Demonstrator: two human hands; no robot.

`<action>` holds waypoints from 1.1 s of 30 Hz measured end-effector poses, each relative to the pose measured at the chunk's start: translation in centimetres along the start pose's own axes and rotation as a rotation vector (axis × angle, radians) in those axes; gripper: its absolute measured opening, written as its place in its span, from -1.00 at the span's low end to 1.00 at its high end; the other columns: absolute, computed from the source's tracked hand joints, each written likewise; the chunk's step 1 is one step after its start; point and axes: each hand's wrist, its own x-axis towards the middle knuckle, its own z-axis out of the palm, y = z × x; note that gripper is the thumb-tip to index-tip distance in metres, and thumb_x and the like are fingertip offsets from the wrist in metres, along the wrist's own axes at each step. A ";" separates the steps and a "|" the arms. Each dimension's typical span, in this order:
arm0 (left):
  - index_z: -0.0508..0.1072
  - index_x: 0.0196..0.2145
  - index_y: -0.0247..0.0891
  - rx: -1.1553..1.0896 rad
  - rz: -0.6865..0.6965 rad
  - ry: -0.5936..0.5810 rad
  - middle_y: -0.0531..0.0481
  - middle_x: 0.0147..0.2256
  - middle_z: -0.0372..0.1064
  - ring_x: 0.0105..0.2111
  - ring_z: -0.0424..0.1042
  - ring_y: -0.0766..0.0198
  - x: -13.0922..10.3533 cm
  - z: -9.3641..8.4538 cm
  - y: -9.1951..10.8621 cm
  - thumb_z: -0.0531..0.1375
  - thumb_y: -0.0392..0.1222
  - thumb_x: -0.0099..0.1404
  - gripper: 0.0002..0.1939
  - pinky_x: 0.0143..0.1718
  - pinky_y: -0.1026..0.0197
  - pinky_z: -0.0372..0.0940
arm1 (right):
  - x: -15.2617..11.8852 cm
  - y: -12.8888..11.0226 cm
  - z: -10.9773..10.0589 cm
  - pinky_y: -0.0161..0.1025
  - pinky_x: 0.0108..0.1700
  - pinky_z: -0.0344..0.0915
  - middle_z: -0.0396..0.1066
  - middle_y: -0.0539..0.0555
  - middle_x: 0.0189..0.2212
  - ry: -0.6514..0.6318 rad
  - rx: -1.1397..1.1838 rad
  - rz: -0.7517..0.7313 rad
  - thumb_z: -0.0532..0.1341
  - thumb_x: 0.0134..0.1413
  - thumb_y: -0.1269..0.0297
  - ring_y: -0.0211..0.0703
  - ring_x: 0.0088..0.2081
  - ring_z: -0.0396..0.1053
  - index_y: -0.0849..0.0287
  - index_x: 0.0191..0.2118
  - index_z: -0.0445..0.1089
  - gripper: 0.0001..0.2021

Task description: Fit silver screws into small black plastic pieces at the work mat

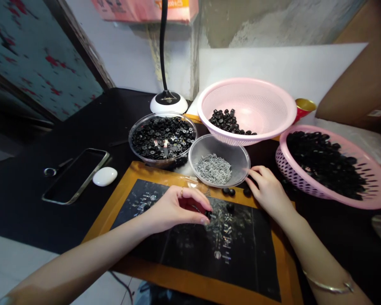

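My left hand (180,207) is over the black printed sheet, with thumb and fingertips pinched on a small round black piece (208,214). A ring is on one of its fingers. At the right side of the clear plastic bowl (241,159), my right hand (266,188) has its fingers loosely extended by the rim; whether they touch it I cannot tell. Many small silver screws (213,168) lie in that bowl. Just below the right fingertips sits a black knob-like piece (247,192). Similar pieces (230,207) rest on the sheet and its orange border.
Behind stand a clear bowl (131,146) of flat black discs, a pink colander (269,108) with black pieces, and a lamp base (168,103). A fuller pink basket (292,178) is at right. Left lie a phone (76,176) and a white oval object (105,176).
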 end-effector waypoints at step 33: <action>0.54 -0.35 -0.37 0.375 0.525 -0.002 -0.12 -0.34 0.50 -0.34 0.50 0.28 -0.7 0.9 -0.2 0.34 -0.38 0.05 -0.85 -0.30 0.27 0.44 | -2.9 -11.2 -3.3 -0.42 -0.49 0.38 0.51 -0.08 -0.54 -0.101 0.990 0.272 0.44 -0.23 0.24 -0.29 -0.57 0.41 0.10 -0.36 0.43 -0.75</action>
